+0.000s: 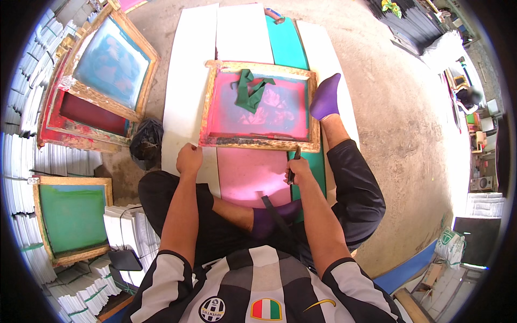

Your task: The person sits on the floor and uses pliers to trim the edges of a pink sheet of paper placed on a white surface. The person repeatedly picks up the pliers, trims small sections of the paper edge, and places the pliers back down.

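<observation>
A wooden screen-printing frame (260, 144) with pink-stained mesh and pale flower shapes lies flat on the boards in front of me. A crumpled dark green cloth strip (251, 98) rests on its mesh. My left hand (189, 159) is closed at the frame's near left corner; whatever its fingers pinch is too small to make out. Close to the near right edge, my right hand (298, 170) grips a slim dark tool (293, 171), held upright, its kind unclear. A black strap (276, 213) runs across my lap below it.
My purple-socked foot (326, 97) sits against the frame's right side. A hammer (277, 18) lies at the far end of the boards. To the left lean other screen frames (145, 81), a black plastic bag (146, 144), a green screen (72, 218) and stacked white bundles (21, 161).
</observation>
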### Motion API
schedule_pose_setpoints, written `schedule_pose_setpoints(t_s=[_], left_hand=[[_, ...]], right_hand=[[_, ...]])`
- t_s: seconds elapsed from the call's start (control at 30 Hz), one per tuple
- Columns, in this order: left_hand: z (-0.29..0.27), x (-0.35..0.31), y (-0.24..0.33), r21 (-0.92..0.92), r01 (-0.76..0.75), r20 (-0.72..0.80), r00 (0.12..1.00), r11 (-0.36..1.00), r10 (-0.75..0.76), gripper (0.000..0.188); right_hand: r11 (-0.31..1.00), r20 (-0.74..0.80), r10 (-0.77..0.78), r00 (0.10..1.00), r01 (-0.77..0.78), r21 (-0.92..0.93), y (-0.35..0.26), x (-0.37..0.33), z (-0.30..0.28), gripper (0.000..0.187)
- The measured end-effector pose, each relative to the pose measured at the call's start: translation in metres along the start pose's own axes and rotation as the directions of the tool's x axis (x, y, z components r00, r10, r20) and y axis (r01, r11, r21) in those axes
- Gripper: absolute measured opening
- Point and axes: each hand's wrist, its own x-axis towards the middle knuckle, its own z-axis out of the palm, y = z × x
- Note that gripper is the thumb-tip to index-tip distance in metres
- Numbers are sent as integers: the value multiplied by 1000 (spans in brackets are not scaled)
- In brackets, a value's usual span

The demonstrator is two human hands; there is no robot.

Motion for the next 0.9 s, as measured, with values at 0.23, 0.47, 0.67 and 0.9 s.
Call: schedule_pose_setpoints(t_s=[0.23, 0.47, 0.67, 0.9], left_hand=[[2, 2, 9, -29, 5, 12, 1000, 1000, -5, 34], [-5, 0, 8, -94, 60, 28, 998, 994, -58, 32], [-1, -3, 1, -127, 22, -72, 997, 992, -31, 26], [-3, -9, 1, -160, -1, -42, 999, 987, -6, 24]], right_hand=[[999, -119, -39, 992, 42, 20, 8, 6, 11, 4], [975, -355, -191, 915, 137, -172, 23, 12, 30, 8], [936, -478, -271, 835, 113, -333, 37, 31, 47, 26], [980, -147, -81, 986, 106, 170, 20, 2, 29, 29]])
